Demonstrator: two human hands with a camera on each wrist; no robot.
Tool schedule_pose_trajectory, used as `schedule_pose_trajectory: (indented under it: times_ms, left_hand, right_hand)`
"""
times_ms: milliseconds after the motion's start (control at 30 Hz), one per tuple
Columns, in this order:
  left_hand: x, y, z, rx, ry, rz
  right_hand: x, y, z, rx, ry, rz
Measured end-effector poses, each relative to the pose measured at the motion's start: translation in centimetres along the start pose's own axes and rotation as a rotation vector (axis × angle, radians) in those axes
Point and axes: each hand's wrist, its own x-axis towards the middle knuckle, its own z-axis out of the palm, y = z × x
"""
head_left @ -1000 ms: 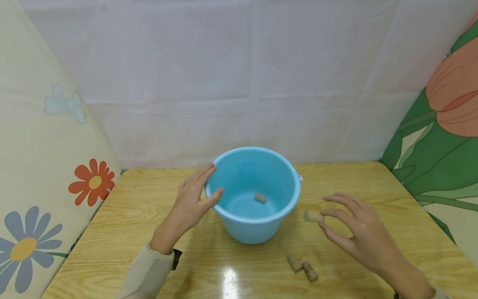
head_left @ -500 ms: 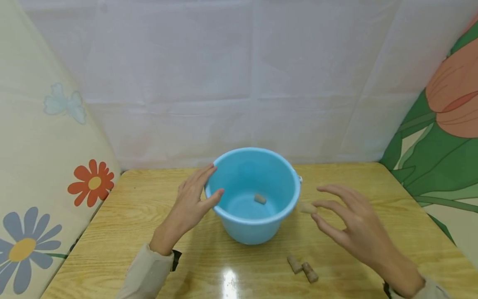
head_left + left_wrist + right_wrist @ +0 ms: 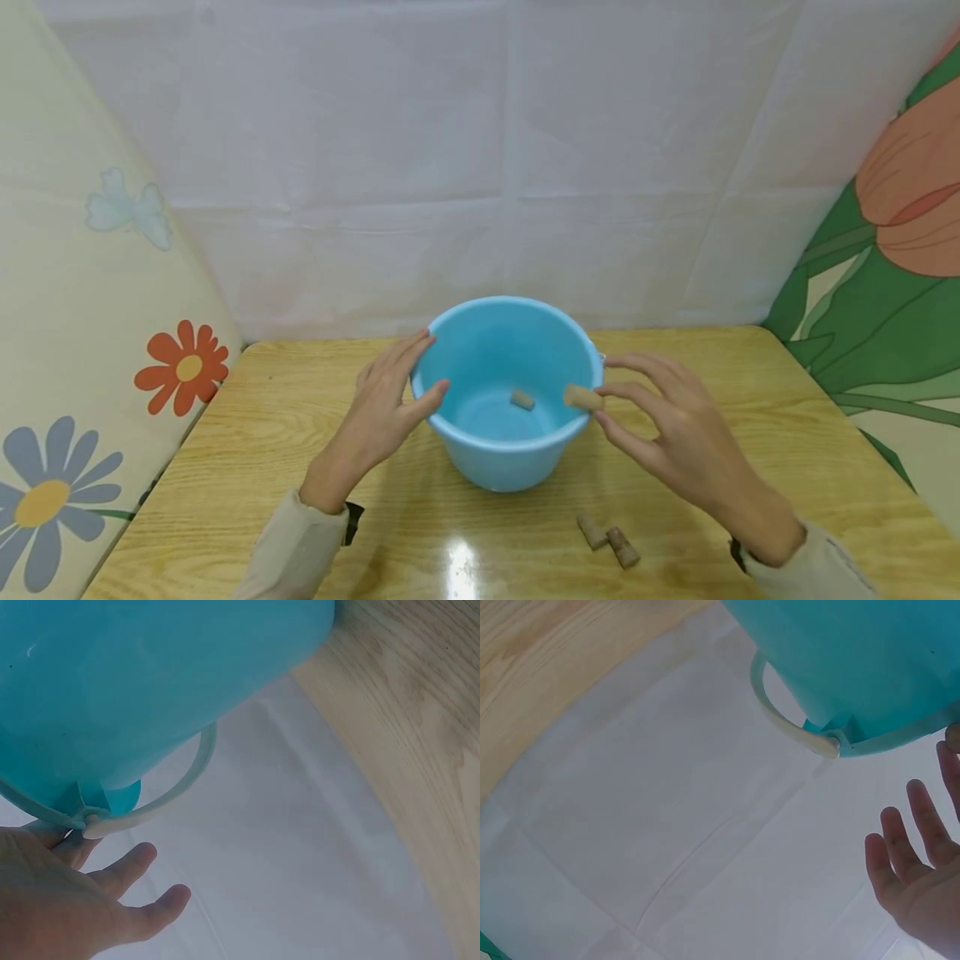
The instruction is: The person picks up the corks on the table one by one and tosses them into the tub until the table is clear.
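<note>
A light blue bucket (image 3: 506, 462) stands upright on the wooden table. My left hand (image 3: 378, 412) rests on its left rim, fingers fairly straight, with the thumb reaching over the edge. In the left wrist view, the fingers of my left hand (image 3: 67, 892) lie beside the handle's pivot. At the right rim, my right hand (image 3: 678, 425) pinches a tan cork (image 3: 583, 397) between thumb and fingertips, its far end over the opening. Another cork (image 3: 522, 400) lies on the bucket's floor. Two more, a plain cork (image 3: 592, 530) and a darker-marked cork (image 3: 622, 547), lie close together on the table.
The pale bucket handle (image 3: 176, 791) hangs at the back of the bucket. A white cloth (image 3: 480, 167) rises behind the wooden table (image 3: 300, 433). Flower-printed panels flank it, left panel (image 3: 67, 275) and right panel (image 3: 900, 317).
My right hand has moved left and slightly up, carrying the cork from beside the bucket to over its right rim. My left hand, the bucket and the other corks have stayed in place.
</note>
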Motion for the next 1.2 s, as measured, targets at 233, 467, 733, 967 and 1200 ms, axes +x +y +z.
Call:
schedule_pose_trajectory:
  times_ms: [233, 467, 733, 967, 1200]
  left_hand:
    - [0.0, 0.0, 0.0, 0.021, 0.002, 0.006]
    - [0.1, 0.0, 0.0, 0.023, 0.002, 0.003]
    - [0.1, 0.0, 0.0, 0.017, 0.002, 0.009]
    - [0.1, 0.0, 0.0, 0.017, -0.001, 0.004]
    - [0.1, 0.0, 0.0, 0.013, -0.008, -0.001]
  right_hand:
    - [0.7, 0.0, 0.6, -0.001, 0.039, -0.032]
    - [1.1, 0.0, 1.0, 0.001, 0.026, -0.026]
    - [1.6, -0.2, 1.2, 0.002, -0.008, -0.011]
    - [1.9, -0.3, 1.4, 0.004, -0.026, -0.006]
    - [2.0, -0.4, 1.6, 0.01, -0.048, 0.005]
